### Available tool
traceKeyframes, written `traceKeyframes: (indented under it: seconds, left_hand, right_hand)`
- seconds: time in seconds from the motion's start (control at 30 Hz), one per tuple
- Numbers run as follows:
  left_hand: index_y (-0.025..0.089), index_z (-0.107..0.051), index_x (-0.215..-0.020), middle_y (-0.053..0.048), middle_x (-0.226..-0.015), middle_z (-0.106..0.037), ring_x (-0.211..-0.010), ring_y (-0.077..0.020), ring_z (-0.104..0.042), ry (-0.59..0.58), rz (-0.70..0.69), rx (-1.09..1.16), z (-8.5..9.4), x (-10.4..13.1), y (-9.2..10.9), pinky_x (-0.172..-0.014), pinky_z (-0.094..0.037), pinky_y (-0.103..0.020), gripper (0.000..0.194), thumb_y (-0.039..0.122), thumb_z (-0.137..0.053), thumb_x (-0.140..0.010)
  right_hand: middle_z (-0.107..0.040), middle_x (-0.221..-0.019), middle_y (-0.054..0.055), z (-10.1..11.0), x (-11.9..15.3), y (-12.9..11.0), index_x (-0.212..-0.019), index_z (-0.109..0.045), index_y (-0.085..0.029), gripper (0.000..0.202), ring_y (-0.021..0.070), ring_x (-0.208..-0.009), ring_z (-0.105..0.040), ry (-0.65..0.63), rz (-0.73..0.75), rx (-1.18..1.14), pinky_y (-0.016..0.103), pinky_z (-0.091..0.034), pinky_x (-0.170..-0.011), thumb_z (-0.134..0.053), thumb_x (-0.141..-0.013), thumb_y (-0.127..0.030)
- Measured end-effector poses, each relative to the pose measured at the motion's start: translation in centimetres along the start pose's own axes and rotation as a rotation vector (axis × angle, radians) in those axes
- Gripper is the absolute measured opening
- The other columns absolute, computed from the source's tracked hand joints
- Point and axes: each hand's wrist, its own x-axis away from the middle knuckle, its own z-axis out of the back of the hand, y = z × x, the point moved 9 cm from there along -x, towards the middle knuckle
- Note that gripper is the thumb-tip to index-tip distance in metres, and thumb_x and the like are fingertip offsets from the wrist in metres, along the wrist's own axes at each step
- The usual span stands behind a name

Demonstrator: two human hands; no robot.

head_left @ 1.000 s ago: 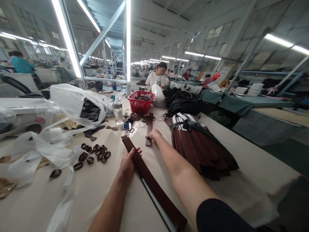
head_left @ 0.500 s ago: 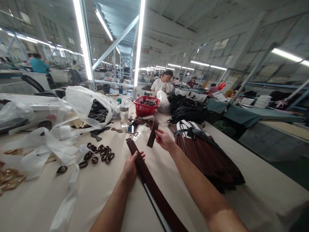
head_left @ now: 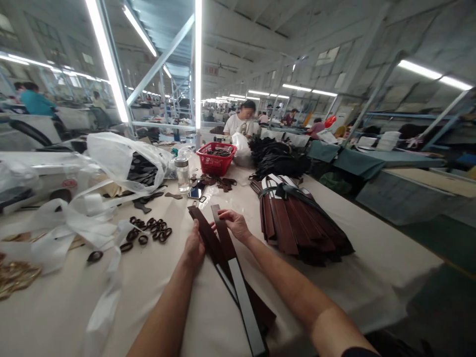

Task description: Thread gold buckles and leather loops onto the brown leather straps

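Note:
My left hand (head_left: 194, 244) is closed on a dark brown leather strap (head_left: 205, 230) that slants down toward the front of the table. Beside it, my right hand (head_left: 235, 224) pinches the upper end of a second brown strap (head_left: 225, 240), whose lower part shows a grey-white backing. The two straps cross below my hands, and the second lies over the first. To the right lies a fanned bundle of brown straps (head_left: 293, 223), bound with a dark band. Small dark brown loops (head_left: 151, 227) are heaped to the left of my left hand.
Beyond my hands are a phone (head_left: 196, 189), a glass bottle (head_left: 182, 177) and a red basket (head_left: 216, 161). White strips (head_left: 100, 213), a plastic bag (head_left: 111, 148) and gold-coloured pieces (head_left: 17, 277) lie left. Black pieces (head_left: 277, 156) are piled ahead of a seated person (head_left: 235, 124).
My right hand has moved left and down, close to my left hand. The strap end it holds, curled over before, now lies straight alongside the other strap. The camera view has shifted slightly right.

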Motion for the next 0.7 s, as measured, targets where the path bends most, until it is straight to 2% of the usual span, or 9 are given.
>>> traceKeyframes:
  seconds: [0.13, 0.23, 0.33, 0.43, 0.5, 0.57, 0.63, 0.7]
  left_hand:
    - [0.009, -0.063, -0.123, -0.015, -0.105, -0.075, -0.097, -0.0237, -0.073, 0.05, -0.036, 0.007, -0.1, 0.0, 0.2, -0.091, -0.059, -0.033, 0.036, 0.034, -0.051, -0.099]
    - [0.013, -0.063, -0.122, -0.01, -0.103, -0.075, -0.091, -0.0194, -0.074, 0.034, -0.073, -0.076, 0.0, -0.1, 0.3, -0.09, -0.059, -0.029, 0.03, 0.02, -0.058, -0.093]
    - [0.02, -0.061, -0.125, -0.007, -0.101, -0.075, -0.089, -0.0196, -0.074, 0.024, -0.126, -0.176, 0.4, -0.5, 0.5, -0.09, -0.059, -0.031, 0.044, 0.01, -0.067, -0.082]
    - [0.022, -0.059, -0.126, -0.006, -0.102, -0.074, -0.092, -0.0226, -0.073, 0.05, -0.205, -0.265, 1.2, -0.7, 1.2, -0.093, -0.058, -0.036, 0.053, 0.014, -0.071, -0.075]
    - [0.021, -0.056, -0.131, -0.009, -0.112, -0.072, -0.105, -0.0273, -0.07, 0.135, -0.317, -0.446, 1.9, -0.3, 2.4, -0.101, -0.053, -0.043, 0.058, 0.023, -0.07, -0.074]
    - [0.02, -0.049, -0.139, -0.014, -0.128, -0.065, -0.122, -0.0339, -0.06, 0.269, -0.444, -0.761, 2.3, 0.5, 4.0, -0.111, -0.044, -0.05, 0.068, 0.033, -0.069, -0.075]
    - [0.013, -0.04, -0.148, -0.021, -0.146, -0.05, -0.138, -0.04, -0.044, 0.401, -0.581, -1.086, 2.0, 1.3, 5.5, -0.118, -0.031, -0.056, 0.083, 0.043, -0.068, -0.075]
    - [0.002, -0.032, -0.151, -0.028, -0.155, -0.035, -0.145, -0.0436, -0.03, 0.469, -0.714, -1.293, 1.3, 1.8, 6.4, -0.121, -0.023, -0.058, 0.097, 0.054, -0.063, -0.074]
  right_hand:
    - [-0.069, -0.117, 0.008, -1.4, -0.6, 0.4, -0.083, -0.068, -0.019, 0.01, 0.0207, -0.104, -0.067, -0.092, 0.043, 0.171, 0.037, -0.055, -0.094, -0.061, -0.079, -0.025]
    - [-0.07, -0.118, 0.005, -3.4, -1.5, -0.8, -0.085, -0.071, -0.019, 0.017, 0.0198, -0.11, -0.066, -0.224, 0.088, 0.372, 0.034, -0.052, -0.099, -0.059, -0.077, -0.01]
    - [-0.064, -0.134, 0.001, -5.0, -1.3, -2.7, -0.098, -0.073, -0.025, 0.035, 0.0206, -0.116, -0.064, -0.356, 0.113, 0.549, 0.032, -0.05, -0.102, -0.062, -0.074, -0.002]
    - [-0.052, -0.149, 0.002, -4.5, 1.1, -6.7, -0.121, -0.067, -0.029, 0.044, 0.0216, -0.129, -0.057, -0.396, 0.243, 0.74, 0.033, -0.045, -0.109, -0.063, -0.083, -0.009]
    - [-0.051, -0.149, 0.005, -2.0, 3.3, -10.2, -0.129, -0.062, -0.027, 0.041, 0.0211, -0.132, -0.053, -0.34, 0.356, 0.844, 0.033, -0.043, -0.112, -0.064, -0.089, -0.019]
    - [-0.054, -0.146, 0.008, 3.3, 5.1, -13.5, -0.129, -0.063, -0.025, 0.04, 0.0212, -0.132, -0.054, -0.197, 0.387, 0.869, 0.035, -0.041, -0.113, -0.064, -0.09, -0.025]
    - [-0.057, -0.143, 0.008, 10.8, 6.2, -15.8, -0.125, -0.066, -0.024, 0.037, 0.022, -0.131, -0.054, 0.005, 0.335, 0.843, 0.038, -0.038, -0.115, -0.064, -0.088, -0.024]
    - [-0.06, -0.139, 0.007, 20.3, 7.1, -16.6, -0.117, -0.07, -0.024, 0.034, 0.0232, -0.131, -0.053, 0.269, 0.18, 0.731, 0.04, -0.036, -0.117, -0.068, -0.082, -0.025]
